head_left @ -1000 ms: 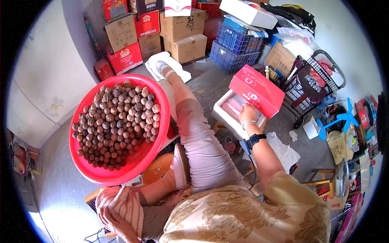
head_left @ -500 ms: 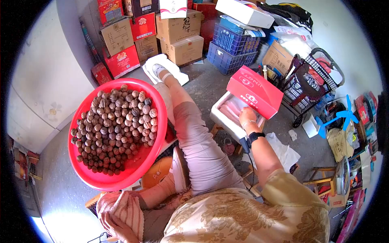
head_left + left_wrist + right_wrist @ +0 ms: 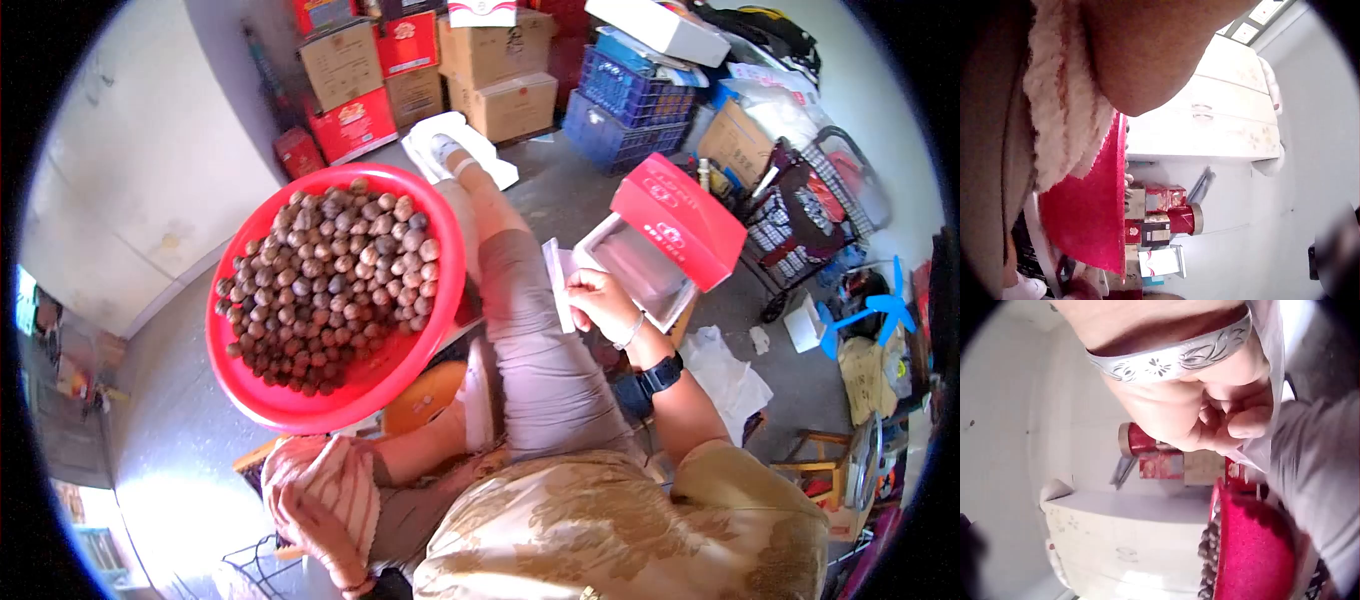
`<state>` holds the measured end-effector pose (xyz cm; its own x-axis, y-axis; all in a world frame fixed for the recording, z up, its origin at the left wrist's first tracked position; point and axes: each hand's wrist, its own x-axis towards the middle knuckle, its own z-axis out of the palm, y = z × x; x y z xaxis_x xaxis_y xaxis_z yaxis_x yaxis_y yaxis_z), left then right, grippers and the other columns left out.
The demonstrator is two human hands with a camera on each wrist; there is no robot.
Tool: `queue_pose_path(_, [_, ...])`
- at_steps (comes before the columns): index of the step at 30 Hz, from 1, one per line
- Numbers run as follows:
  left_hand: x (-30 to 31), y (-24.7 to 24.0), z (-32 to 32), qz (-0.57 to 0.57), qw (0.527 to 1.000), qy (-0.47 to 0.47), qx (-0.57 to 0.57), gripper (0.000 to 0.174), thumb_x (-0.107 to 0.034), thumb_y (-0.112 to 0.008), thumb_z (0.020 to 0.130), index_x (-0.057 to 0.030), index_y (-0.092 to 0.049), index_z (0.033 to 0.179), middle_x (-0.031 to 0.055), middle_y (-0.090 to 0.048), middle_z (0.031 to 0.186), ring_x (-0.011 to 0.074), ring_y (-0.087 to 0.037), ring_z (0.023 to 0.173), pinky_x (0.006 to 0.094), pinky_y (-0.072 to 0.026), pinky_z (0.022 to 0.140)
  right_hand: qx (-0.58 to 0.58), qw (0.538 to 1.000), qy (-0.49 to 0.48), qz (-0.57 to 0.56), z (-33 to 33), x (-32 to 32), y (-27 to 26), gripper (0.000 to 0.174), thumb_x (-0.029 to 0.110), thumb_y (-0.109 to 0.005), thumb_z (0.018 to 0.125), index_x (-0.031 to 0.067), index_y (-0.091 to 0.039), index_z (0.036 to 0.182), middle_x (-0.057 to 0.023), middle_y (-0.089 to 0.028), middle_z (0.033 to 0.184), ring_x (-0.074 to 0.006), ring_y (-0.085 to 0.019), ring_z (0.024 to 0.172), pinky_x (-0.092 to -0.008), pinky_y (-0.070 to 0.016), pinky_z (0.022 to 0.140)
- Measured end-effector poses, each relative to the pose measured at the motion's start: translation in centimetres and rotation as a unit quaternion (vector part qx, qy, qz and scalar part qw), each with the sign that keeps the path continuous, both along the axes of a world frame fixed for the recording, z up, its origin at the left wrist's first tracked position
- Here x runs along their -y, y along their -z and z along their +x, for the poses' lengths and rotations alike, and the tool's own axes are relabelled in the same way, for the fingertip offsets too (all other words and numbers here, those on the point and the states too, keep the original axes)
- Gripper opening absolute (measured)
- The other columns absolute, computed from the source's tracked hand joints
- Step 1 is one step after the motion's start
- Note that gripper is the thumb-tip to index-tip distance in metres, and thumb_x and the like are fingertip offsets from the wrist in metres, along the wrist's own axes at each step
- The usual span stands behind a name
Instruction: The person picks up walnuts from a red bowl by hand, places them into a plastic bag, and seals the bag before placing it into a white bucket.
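My right hand (image 3: 606, 306) pinches a flat, clear plastic bag (image 3: 558, 284), lifted over the right thigh beside the open box. In the right wrist view the bag's thin film (image 3: 1262, 453) hangs from the curled fingertips. The white box (image 3: 590, 246) has a red lid (image 3: 680, 222) tipped up, and more flat clear plastic (image 3: 640, 262) lies inside. My left hand (image 3: 318, 525) rests with relaxed fingers on a pink striped towel (image 3: 350, 480) over the left knee. Left of the legs, a red basin (image 3: 235, 375) holds many walnuts (image 3: 335, 270).
Cardboard and red boxes (image 3: 510, 105) are stacked at the back, with blue crates (image 3: 625, 130) beside them. A checked shopping cart (image 3: 800, 215) stands to the right, near a blue fan (image 3: 880, 308). White paper (image 3: 725, 375) lies on the floor by the right arm.
The right hand has come out of the white box and moved left with a plastic bag. The head view has shifted. The left hand stays on the towel.
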<state>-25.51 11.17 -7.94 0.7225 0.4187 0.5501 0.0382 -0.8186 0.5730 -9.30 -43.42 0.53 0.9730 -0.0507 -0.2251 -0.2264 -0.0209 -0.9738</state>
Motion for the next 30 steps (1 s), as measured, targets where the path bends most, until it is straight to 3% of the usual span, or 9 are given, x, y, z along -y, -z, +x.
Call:
queue_pose_path(4, [10.3,-11.8,1.7,0.087,0.992,0.042,-0.085,0.013,-0.008,-0.057,0.090,-0.0012,-0.061,0.100,0.0138,-0.065,0.099,0.0312,-0.061,0.095,0.0416,-0.0482,0.087,-0.019,0.979,-0.205,0.008,-0.4,-7.2,0.3,0.012,0.012,-0.059,0.094,0.0007,-0.061,0.093,-0.0031,-0.060,0.066,-0.0089,-0.058,0.053,-0.0227,-0.0443,0.045])
queue_pose_path(7, [11.2,-6.6,3.1,-0.309,0.897,0.280,-0.144,0.011,0.000,-0.059,0.091,0.0001,-0.062,0.101,0.0066,-0.064,0.094,0.0129,-0.059,0.086,0.0275,-0.0502,0.075,0.056,0.939,-0.326,-0.096,-1.5,-12.8,1.2,0.014,0.014,-0.066,0.087,0.0008,-0.064,0.090,-0.0055,-0.065,0.070,-0.0134,-0.062,0.057,-0.0279,-0.0490,0.051])
queue_pose_path(10, [14.5,-6.7,4.8,-0.351,0.820,0.322,-0.317,0.012,-0.010,-0.063,0.092,0.0004,-0.063,0.097,0.0031,-0.063,0.081,0.0098,-0.055,0.070,0.0248,-0.0491,0.064,0.149,0.887,-0.407,-0.158,-2.4,-17.0,4.7,0.014,0.014,-0.068,0.079,0.0017,-0.066,0.086,-0.0105,-0.068,0.074,-0.0199,-0.064,0.062,-0.0348,-0.0509,0.058])
queue_pose_path(13, [16.2,-3.8,6.4,-0.280,0.837,0.376,-0.283,0.016,-0.016,-0.064,0.093,0.0002,-0.063,0.095,0.0024,-0.063,0.078,0.0089,-0.056,0.069,0.0239,-0.0486,0.060,0.130,0.860,-0.467,-0.157,-2.8,-19.9,7.7,0.015,0.011,-0.064,0.072,0.0015,-0.066,0.084,-0.0167,-0.067,0.077,-0.0272,-0.065,0.071,-0.0391,-0.0499,0.066])
queue_pose_path(19, [17.2,-3.0,6.7,-0.468,0.768,0.270,-0.344,0.017,-0.016,-0.062,0.093,0.0000,-0.062,0.090,-0.0003,-0.057,0.078,0.0078,-0.048,0.074,0.0259,-0.0435,0.065,0.173,0.867,-0.433,-0.179,-2.6,-20.3,10.1,0.017,0.014,-0.066,0.071,0.0028,-0.067,0.084,-0.0166,-0.068,0.079,-0.0301,-0.066,0.071,-0.0404,-0.0507,0.067])
queue_pose_path(21, [16.3,-2.5,6.9,-0.238,0.859,0.376,-0.254,0.016,-0.015,-0.060,0.093,0.0007,-0.062,0.090,0.0003,-0.057,0.076,0.0072,-0.048,0.074,0.0254,-0.0433,0.065,0.203,0.861,-0.440,-0.152,-2.4,-20.2,11.5,0.017,0.017,-0.068,0.078,0.0015,-0.066,0.085,-0.0148,-0.069,0.079,-0.0229,-0.065,0.072,-0.0372,-0.0511,0.068])
queue_pose_path(22, [16.6,-3.6,7.0,-0.343,0.809,0.305,-0.367,0.017,-0.015,-0.061,0.093,0.0014,-0.063,0.092,-0.0002,-0.057,0.076,0.0075,-0.049,0.075,0.0258,-0.0440,0.065,0.169,0.871,-0.447,-0.111,-2.3,-20.0,11.6,0.018,0.017,-0.068,0.080,0.0010,-0.067,0.089,-0.0140,-0.070,0.082,-0.0212,-0.065,0.075,-0.0360,-0.0518,0.071])
queue_pose_path(27, [16.2,-2.8,7.2,-0.408,0.813,0.267,-0.317,0.016,-0.013,-0.064,0.092,0.0001,-0.061,0.084,0.0042,-0.065,0.078,0.0101,-0.062,0.062,0.0240,-0.0519,0.054,0.130,0.888,-0.435,-0.066,-2.0,-19.4,9.7,0.016,0.015,-0.068,0.083,0.0014,-0.067,0.091,-0.0067,-0.070,0.082,-0.0141,-0.062,0.077,-0.0307,-0.0504,0.074])
queue_pose_path(30, [15.9,-1.8,7.0,-0.484,0.778,0.273,-0.294,0.012,-0.014,-0.062,0.094,-0.0017,-0.063,0.090,0.0001,-0.063,0.082,0.0077,-0.057,0.072,0.0230,-0.0487,0.064,0.040,0.895,-0.442,-0.041,-1.8,-19.3,9.7,0.018,0.019,-0.068,0.088,0.0019,-0.065,0.093,-0.0024,-0.066,0.082,-0.0113,-0.058,0.079,-0.0294,-0.0489,0.073])
